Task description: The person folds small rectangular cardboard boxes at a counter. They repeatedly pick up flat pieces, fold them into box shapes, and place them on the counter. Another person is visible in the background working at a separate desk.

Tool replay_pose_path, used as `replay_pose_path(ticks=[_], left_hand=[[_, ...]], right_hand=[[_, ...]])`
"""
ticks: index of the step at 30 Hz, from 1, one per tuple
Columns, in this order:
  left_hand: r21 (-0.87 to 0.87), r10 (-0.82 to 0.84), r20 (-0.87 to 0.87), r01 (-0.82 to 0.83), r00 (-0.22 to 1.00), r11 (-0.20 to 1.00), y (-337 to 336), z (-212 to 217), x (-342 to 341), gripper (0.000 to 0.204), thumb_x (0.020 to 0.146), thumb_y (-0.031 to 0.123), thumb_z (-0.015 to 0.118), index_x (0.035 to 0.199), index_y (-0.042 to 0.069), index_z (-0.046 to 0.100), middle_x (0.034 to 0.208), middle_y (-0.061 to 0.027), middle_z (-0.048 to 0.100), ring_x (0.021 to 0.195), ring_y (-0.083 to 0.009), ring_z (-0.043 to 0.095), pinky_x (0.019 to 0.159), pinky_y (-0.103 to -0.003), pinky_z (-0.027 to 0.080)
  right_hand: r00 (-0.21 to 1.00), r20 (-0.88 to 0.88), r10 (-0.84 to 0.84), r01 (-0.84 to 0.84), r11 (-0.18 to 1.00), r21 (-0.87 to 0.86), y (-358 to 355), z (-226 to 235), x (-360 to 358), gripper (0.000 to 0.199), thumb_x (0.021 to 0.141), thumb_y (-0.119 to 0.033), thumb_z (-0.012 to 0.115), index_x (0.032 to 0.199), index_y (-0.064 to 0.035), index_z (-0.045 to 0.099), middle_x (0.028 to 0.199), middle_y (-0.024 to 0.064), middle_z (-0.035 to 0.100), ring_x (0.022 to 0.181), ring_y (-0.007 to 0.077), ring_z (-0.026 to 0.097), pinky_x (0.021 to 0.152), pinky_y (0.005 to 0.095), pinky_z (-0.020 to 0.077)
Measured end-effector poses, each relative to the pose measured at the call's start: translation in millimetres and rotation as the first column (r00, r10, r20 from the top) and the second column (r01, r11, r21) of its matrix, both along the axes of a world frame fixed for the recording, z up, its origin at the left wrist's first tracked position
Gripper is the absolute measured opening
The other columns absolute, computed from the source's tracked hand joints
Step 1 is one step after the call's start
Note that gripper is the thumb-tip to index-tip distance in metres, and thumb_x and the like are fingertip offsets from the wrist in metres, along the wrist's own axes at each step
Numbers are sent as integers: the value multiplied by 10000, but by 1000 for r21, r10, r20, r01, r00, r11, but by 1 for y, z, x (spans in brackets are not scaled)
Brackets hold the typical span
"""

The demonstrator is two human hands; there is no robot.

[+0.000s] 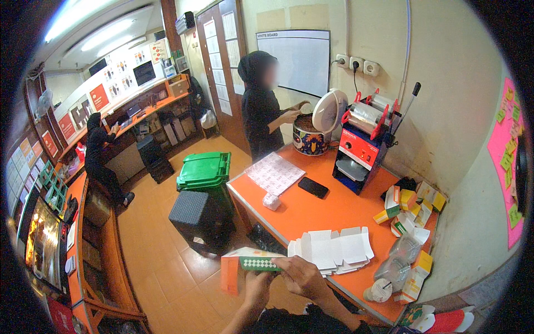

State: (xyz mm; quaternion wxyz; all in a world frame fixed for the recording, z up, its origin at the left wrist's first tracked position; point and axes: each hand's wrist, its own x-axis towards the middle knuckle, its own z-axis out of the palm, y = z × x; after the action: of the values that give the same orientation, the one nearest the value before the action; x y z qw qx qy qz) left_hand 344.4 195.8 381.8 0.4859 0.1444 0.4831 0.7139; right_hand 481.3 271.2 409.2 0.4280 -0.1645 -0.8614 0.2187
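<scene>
The person holds a small orange and white carton (245, 268) in front of the body, at about 6 o'clock in the view, off the near edge of the orange table (311, 214). The left hand (257, 285) grips it from below, and the right hand (303, 276) pinches the green-patterned flap at the carton's 3 o'clock end. A stack of flat white blanks (334, 250) lies on the table just past the right hand, toward 1 o'clock. Folding probably goes best with the left hand keeping the body square while the right presses the flap along its crease.
</scene>
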Motion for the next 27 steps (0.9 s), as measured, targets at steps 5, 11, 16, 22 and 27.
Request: replay_pose_path(ticks=[5, 11, 16, 22, 27], left_hand=[[51, -242, 94, 238, 966, 970, -2, 3, -5, 150, 920, 60, 652, 1035, -35, 669, 987, -118, 699, 960, -240, 684, 863, -361, 567], [-46, -266, -15, 265, 964, 963, -3, 0, -1, 151, 928, 51, 645, 1052, -31, 677, 1040, -119, 700, 984, -228, 683, 893, -366, 561], [-7, -237, 107, 239, 966, 971, -2, -8, -3, 137, 897, 59, 666, 1015, -10, 678, 998, -86, 695, 897, -190, 667, 781, -309, 548], [-24, -243, 135, 249, 960, 968, -2, -20, -11, 138, 879, 67, 676, 995, -7, 669, 959, -83, 686, 848, -160, 650, 741, -286, 521], [237, -245, 29, 232, 969, 944, -3, -15, -9, 198, 918, 66, 637, 1083, -44, 634, 1035, -125, 695, 936, -191, 682, 826, -325, 555]], right_hand=[[987, -93, -132, 144, 980, 138, 6, -7, -1, 306, 763, 57, 726, 1029, -46, 614, 880, 126, 662, 771, 296, 676, 648, 385, 561], [992, -38, -119, 120, 993, 19, 9, -3, 3, 274, 747, -39, 713, 1003, -61, 617, 942, 143, 653, 846, 369, 658, 685, 432, 565], [1000, -5, 25, -25, 997, 69, 15, -2, 12, 266, 738, -73, 733, 989, -50, 649, 958, 130, 665, 842, 352, 657, 700, 428, 561], [999, 49, 6, -16, 980, 198, 12, -8, 13, 258, 721, -126, 773, 959, -84, 684, 1030, 81, 659, 944, 291, 633, 800, 420, 520], [1000, 20, -11, 7, 984, 179, 14, -17, 12, 361, 743, -221, 814, 1061, -107, 686, 1268, 174, 579, 1117, 378, 591, 935, 511, 490]])
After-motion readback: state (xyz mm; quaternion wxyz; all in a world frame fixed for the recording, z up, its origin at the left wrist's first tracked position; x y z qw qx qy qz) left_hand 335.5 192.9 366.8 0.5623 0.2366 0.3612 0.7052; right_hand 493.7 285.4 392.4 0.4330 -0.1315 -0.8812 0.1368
